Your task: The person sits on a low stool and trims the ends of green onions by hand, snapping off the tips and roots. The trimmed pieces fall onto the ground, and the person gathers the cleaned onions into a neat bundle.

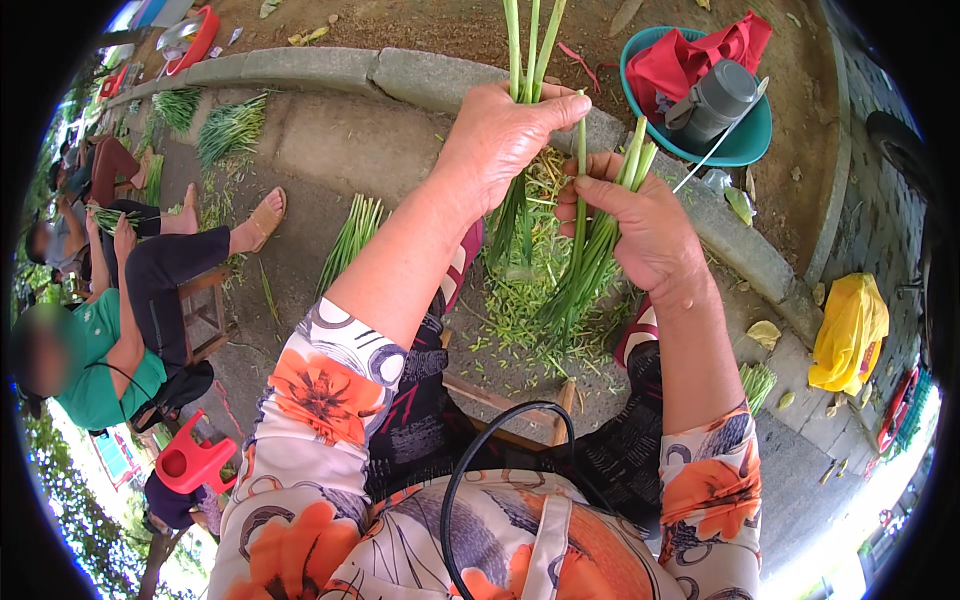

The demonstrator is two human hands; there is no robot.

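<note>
My left hand grips a few green stalks, which look like chives or scallions. Their pale ends point up past the fist, and their leaves hang below it. Lower and to the right, my right hand holds a thicker bunch of the same greens, leaves downward. Between its thumb and fingers stands a single stalk, its upper end at my left thumb tip; whether the thumb pinches it I cannot tell. Beneath both hands, a heap of green trimmings covers the ground between my feet.
Another bundle lies left of my forearm. A stone kerb curves behind. At right stand a teal basin with a grey flask and a yellow bag. Co-workers sit at left, near a red plastic chair.
</note>
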